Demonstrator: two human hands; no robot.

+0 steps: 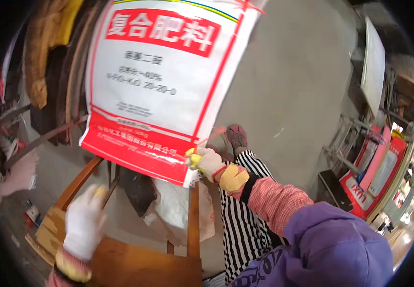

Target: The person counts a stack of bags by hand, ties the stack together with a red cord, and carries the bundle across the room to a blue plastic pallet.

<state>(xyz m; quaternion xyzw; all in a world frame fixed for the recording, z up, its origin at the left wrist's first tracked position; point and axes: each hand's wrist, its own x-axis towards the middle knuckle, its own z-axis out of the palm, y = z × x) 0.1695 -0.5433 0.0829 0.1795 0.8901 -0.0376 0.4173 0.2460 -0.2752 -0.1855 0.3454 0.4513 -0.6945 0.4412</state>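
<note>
A large white and red woven sack (149,81) hangs spread out before me, its printed side toward me. My right hand (207,162), in a white glove with yellow fingertips, is closed on the sack's lower right corner, where the edge is frayed. Apart from the sack, my left hand (85,222) is to the lower left, in the same kind of glove. It is smeared by motion, so its fingers cannot be read. Below both hands stands a brown wooden frame (193,225) with a flat wooden board (145,265), like a chair or bench.
Under the frame lies a whitish sack (171,210). Dark and tan cloths (37,52) hang over bars at the left. Along the right are a leaning white panel (373,67), a metal rack (348,138) and red and pink boxes (379,172). The floor (293,86) is grey concrete.
</note>
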